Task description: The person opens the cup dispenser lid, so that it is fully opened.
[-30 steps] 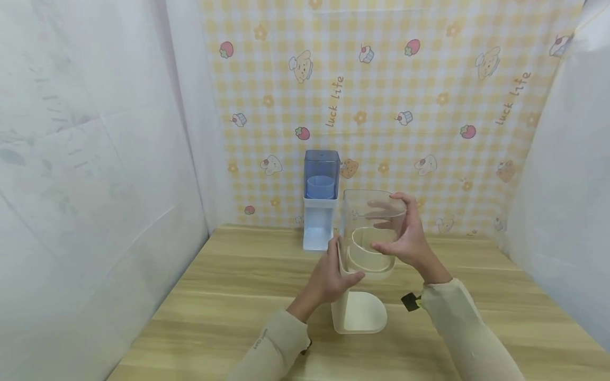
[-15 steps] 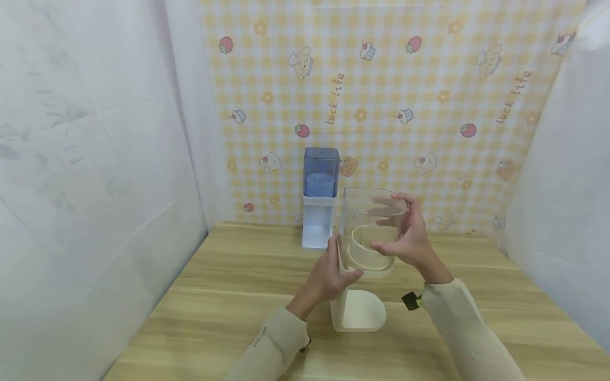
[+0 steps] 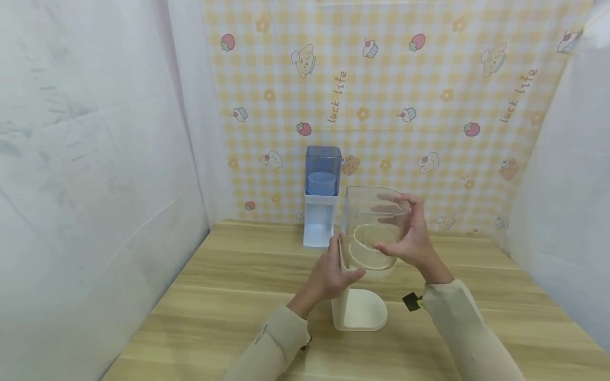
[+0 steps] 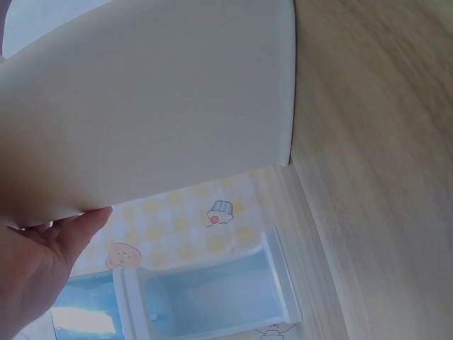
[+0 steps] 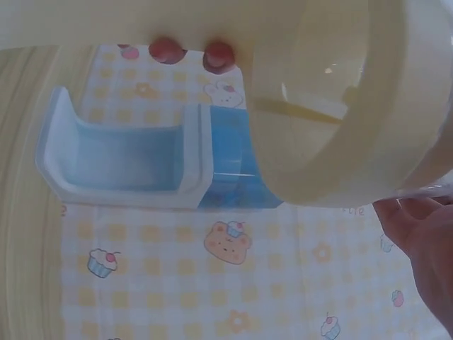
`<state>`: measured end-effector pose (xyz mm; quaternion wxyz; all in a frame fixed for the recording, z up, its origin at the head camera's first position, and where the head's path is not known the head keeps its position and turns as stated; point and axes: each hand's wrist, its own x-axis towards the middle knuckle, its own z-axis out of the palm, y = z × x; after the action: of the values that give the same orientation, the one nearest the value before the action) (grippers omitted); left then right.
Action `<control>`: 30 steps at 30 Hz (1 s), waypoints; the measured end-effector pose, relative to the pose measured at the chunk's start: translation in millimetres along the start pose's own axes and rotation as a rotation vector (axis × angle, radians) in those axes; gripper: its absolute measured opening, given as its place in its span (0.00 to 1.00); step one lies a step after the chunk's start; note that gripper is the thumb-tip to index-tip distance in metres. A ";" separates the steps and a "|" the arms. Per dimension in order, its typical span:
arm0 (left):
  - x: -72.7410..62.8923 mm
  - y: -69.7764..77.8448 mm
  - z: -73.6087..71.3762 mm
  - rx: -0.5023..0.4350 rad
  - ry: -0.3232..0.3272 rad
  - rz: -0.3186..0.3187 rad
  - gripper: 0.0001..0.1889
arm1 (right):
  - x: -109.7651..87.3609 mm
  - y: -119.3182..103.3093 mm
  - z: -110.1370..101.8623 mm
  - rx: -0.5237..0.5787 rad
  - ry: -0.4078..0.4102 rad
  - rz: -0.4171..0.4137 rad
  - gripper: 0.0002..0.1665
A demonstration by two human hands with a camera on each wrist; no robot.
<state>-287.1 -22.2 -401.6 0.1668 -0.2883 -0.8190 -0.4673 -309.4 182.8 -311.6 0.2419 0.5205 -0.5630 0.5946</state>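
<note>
A cream stand [image 3: 364, 311] with a rounded foot stands upright on the table, and a clear container [image 3: 358, 205] sits at its top with a cream ring inside. My left hand [image 3: 328, 274] grips the stand's upper part from the left, thumb across the front. From the right, my right hand [image 3: 413, 239] holds the container between thumb and spread fingers, some of them showing through the clear wall. The stand's broad back panel [image 4: 177, 92] fills much of the left wrist view. In the right wrist view, the holder's round underside [image 5: 382, 152] appears close up.
Behind, near the patterned cloth [image 3: 381, 95], stands a similar white dispenser with a blue see-through top [image 3: 322, 168]. The wooden table [image 3: 248, 296] runs back to the cloth. White sheets [image 3: 95, 190] hang at both sides.
</note>
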 end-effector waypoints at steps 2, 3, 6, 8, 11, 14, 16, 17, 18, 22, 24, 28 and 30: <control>0.3 0.8 -0.2 -0.011 -0.008 -0.023 0.51 | -0.6 3.1 0.5 0.078 -0.011 0.013 0.57; 0.4 1.5 -0.1 -0.018 -0.013 -0.033 0.51 | -1.3 4.6 0.4 0.124 -0.015 0.018 0.56; -0.9 4.5 3.6 -0.045 -0.037 -0.053 0.52 | -6.6 4.1 -1.6 0.214 -0.027 0.050 0.57; -1.3 6.3 5.4 -0.059 -0.050 -0.052 0.51 | -8.8 1.8 -3.4 0.243 -0.030 0.077 0.59; -0.9 5.4 5.7 -0.062 -0.046 -0.041 0.50 | -7.8 -0.8 -5.4 0.234 -0.048 0.103 0.59; -1.2 2.2 2.9 -0.060 -0.025 -0.036 0.51 | -2.9 0.6 -4.6 0.232 -0.074 0.112 0.57; -1.8 0.2 0.7 -0.056 -0.017 -0.038 0.52 | -0.3 2.3 -3.5 0.221 -0.091 0.114 0.56; -1.9 -0.5 0.0 -0.056 -0.019 -0.035 0.52 | 0.4 2.8 -3.2 0.215 -0.094 0.118 0.56; -2.2 -1.0 -0.6 -0.058 -0.019 -0.034 0.53 | 0.9 3.3 -2.8 0.209 -0.095 0.123 0.56; -3.3 -1.8 -1.7 -0.045 -0.017 -0.025 0.53 | -0.2 2.7 -0.6 0.160 -0.072 0.143 0.57; -3.8 -1.6 -1.4 -0.030 -0.017 -0.024 0.53 | -1.3 1.3 -0.1 0.130 -0.054 0.152 0.58; -4.1 -1.0 -0.1 -0.015 -0.025 -0.020 0.52 | -2.5 -1.6 -0.1 0.089 -0.031 0.141 0.60; -3.8 -0.5 0.2 -0.014 -0.027 -0.012 0.51 | -2.2 -2.6 -0.3 0.087 -0.030 0.121 0.61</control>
<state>-284.5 -23.5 -404.1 0.1512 -0.2909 -0.8195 -0.4700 -306.6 184.4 -312.4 0.1743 0.5046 -0.5707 0.6240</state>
